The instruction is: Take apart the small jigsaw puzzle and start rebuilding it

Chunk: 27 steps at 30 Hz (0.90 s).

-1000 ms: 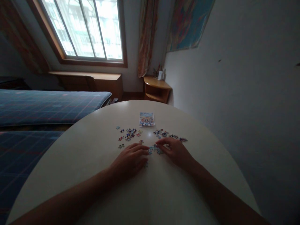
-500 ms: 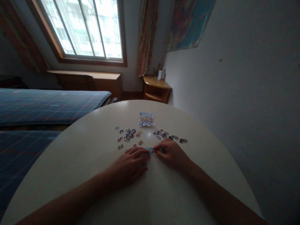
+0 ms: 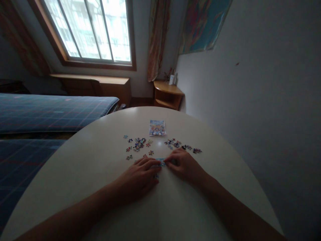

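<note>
While the left hand (image 3: 144, 170) lies flattish over blue puzzle pieces (image 3: 162, 163) below centre frame and I can't tell if the right hand (image 3: 182, 164) grips any, I'd align them before pressing.

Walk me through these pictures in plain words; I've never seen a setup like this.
There is no machine here: a person works with two bare hands. Every picture comes from one camera worn on that person's head, looking forward and down, so the arms reach in from the bottom.

On the pale, rounded table lie jigsaw pieces: a left cluster with some loose ones around it, and a right cluster. A small colourful sheet lies beyond them.

The left hand lies palm down, its fingertips at some light-blue pieces. The right hand has its fingertips at their other side. Whether either hand grips a piece is too small to tell.
</note>
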Each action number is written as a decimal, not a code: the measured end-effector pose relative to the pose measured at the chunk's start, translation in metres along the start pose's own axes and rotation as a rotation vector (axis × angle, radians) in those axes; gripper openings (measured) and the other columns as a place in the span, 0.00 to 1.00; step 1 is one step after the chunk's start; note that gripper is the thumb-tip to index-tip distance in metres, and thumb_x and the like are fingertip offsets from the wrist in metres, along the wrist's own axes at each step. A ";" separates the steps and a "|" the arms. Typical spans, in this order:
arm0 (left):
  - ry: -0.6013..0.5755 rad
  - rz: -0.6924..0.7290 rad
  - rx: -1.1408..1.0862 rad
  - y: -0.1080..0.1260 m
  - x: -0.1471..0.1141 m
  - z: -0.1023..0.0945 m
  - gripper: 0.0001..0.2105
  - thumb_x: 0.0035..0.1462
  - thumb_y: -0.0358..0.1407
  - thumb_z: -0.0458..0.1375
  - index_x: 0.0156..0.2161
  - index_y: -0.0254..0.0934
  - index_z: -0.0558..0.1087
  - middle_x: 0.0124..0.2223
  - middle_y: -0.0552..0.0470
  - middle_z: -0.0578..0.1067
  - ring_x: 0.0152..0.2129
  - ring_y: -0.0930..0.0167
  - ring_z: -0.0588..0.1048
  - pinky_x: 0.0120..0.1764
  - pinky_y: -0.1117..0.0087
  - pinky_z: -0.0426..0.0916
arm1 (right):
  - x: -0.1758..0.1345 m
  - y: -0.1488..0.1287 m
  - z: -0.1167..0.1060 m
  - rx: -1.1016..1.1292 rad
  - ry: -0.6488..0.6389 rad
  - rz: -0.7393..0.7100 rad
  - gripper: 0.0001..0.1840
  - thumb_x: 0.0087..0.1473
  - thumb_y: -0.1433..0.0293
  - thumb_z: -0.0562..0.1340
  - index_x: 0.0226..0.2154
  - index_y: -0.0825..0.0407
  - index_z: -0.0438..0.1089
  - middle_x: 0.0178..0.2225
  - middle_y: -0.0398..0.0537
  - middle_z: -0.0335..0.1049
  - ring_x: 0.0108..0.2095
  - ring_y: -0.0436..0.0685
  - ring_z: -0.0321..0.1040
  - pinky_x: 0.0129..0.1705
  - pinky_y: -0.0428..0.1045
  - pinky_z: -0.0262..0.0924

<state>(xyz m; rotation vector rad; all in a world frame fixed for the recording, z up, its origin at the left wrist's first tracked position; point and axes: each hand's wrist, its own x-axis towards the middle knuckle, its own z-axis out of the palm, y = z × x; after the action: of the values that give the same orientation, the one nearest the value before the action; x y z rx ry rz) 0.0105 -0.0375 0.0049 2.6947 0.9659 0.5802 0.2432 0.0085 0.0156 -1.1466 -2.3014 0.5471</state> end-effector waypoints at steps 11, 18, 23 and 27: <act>-0.009 -0.004 0.029 -0.001 0.001 0.002 0.16 0.63 0.33 0.54 0.56 0.39 0.68 0.58 0.46 0.70 0.55 0.61 0.67 0.61 0.51 0.61 | -0.004 0.004 -0.002 -0.077 0.003 -0.014 0.07 0.49 0.72 0.68 0.35 0.49 0.78 0.37 0.47 0.74 0.42 0.58 0.68 0.50 0.54 0.58; -0.012 -0.010 0.022 0.002 0.002 -0.001 0.16 0.63 0.33 0.54 0.55 0.38 0.68 0.57 0.45 0.71 0.55 0.61 0.67 0.60 0.52 0.61 | -0.003 0.000 -0.002 -0.038 0.003 0.021 0.03 0.50 0.73 0.67 0.31 0.50 0.75 0.35 0.47 0.75 0.41 0.58 0.68 0.48 0.54 0.59; -0.011 -0.016 0.007 0.001 0.002 -0.001 0.16 0.63 0.33 0.54 0.56 0.39 0.68 0.58 0.46 0.70 0.56 0.62 0.67 0.61 0.52 0.61 | -0.005 -0.001 -0.001 0.056 0.001 0.074 0.08 0.55 0.72 0.61 0.39 0.50 0.75 0.33 0.46 0.74 0.36 0.55 0.70 0.42 0.50 0.61; -0.019 -0.014 0.028 0.000 0.000 0.000 0.17 0.63 0.34 0.54 0.57 0.38 0.66 0.60 0.46 0.69 0.57 0.62 0.66 0.61 0.52 0.61 | -0.006 -0.001 0.000 0.104 -0.018 0.045 0.17 0.57 0.74 0.57 0.46 0.49 0.74 0.36 0.47 0.74 0.38 0.55 0.70 0.43 0.51 0.61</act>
<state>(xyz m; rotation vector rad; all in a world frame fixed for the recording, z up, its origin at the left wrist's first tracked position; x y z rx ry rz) 0.0111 -0.0376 0.0051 2.7103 0.9941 0.5412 0.2459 0.0036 0.0147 -1.1506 -2.2382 0.6886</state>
